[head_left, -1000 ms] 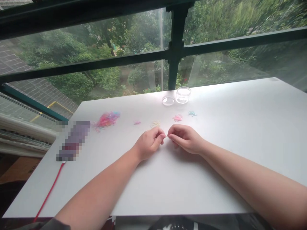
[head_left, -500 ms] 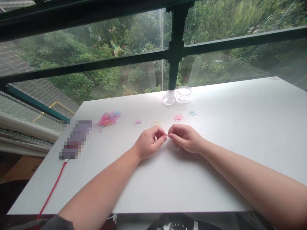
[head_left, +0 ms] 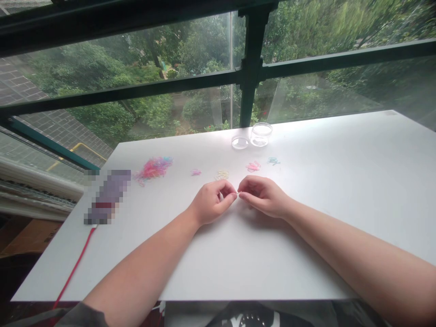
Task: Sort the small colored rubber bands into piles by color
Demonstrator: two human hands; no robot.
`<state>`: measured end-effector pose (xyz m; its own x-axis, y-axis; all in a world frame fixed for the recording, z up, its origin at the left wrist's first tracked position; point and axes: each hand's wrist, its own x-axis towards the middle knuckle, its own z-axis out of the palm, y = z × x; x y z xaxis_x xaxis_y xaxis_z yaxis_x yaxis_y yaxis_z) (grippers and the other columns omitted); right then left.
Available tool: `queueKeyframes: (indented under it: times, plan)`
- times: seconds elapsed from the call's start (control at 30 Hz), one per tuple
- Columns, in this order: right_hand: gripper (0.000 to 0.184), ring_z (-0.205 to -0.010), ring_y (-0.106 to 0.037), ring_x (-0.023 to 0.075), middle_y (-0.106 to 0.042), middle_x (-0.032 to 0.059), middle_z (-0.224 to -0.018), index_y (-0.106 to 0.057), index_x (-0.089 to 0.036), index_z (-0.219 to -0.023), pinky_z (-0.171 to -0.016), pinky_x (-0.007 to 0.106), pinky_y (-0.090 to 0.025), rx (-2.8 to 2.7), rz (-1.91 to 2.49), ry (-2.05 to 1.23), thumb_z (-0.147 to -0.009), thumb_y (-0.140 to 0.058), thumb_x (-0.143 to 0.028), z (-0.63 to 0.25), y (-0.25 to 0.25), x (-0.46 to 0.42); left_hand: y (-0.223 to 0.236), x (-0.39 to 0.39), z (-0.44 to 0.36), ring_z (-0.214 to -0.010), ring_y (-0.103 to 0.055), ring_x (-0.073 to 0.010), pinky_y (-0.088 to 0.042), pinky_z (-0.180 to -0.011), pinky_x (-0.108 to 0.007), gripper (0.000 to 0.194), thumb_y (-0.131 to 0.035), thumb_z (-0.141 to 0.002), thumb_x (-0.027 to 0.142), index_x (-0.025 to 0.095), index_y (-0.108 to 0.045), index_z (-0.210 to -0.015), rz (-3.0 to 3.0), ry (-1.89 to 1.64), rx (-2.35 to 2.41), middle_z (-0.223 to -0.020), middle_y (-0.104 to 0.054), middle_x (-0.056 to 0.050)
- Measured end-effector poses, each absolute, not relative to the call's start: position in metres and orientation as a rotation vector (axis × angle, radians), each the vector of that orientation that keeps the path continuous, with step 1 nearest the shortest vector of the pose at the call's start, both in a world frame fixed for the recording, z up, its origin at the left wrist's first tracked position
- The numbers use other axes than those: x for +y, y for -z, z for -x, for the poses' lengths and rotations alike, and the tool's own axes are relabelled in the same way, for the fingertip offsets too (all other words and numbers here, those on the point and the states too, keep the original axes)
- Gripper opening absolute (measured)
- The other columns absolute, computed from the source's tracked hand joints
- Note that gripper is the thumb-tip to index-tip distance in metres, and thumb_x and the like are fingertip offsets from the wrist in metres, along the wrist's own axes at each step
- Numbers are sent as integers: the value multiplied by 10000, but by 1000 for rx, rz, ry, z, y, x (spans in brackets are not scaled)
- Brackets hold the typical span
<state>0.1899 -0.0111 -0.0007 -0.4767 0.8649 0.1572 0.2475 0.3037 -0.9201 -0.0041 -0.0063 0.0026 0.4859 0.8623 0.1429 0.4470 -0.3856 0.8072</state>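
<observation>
My left hand and my right hand meet over the middle of the table, each with thumb and forefinger pinched together. A tiny pale thing shows between their fingertips, too small to name. Just beyond my left hand lies a small pile of yellow rubber bands. Past my right hand are a pink pile of bands and a teal one. Farther left sit a few purple bands and a larger heap of mixed-colour bands.
A clear round jar stands at the table's far edge, with its clear lid beside it. On the left lies a blurred-out phone-like object with a red cable. Green-framed windows rise behind the white table.
Both hands stay nearly still, fingertips pinched close together. The view has shifted very slightly; the piles and the jar keep their places.
</observation>
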Motion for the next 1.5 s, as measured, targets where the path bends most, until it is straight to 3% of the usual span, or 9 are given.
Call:
queueKeyframes:
  times: [1.5]
  plan:
    - [56, -519, -399, 78, -460, -42, -575, -527, -166, -729, -490, 207, -336, -1967, 1010, -1097, -770, -516, -129, -189, 1, -9, -1, -4, 5, -573, -469, -74, -389, -539, -202, 93, -523, -806, 256, 166, -545, -793, -1987, -760, 1014, -707, -567, 8]
